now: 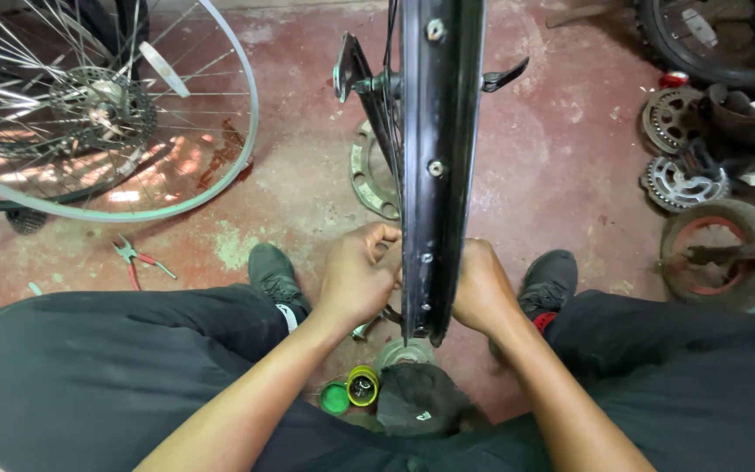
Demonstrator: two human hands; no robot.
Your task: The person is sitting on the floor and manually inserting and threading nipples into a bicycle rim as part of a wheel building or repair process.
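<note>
Closely below the fingers, a yellow-rimmed tin (362,385) and a green lid (335,399) are set on the floor; small parts may lie in the tin, though this cannot be told. The black wheel rim (437,166) is held upright between both hands. The left hand (356,278) is curled, its fingers (381,236) pinched at a spoke; the right hand (482,288) is pressed against the rim, its fingers hidden. A slip could tip the rim onto the tin. Farther off, red-handled pliers (137,260) lie.
</note>
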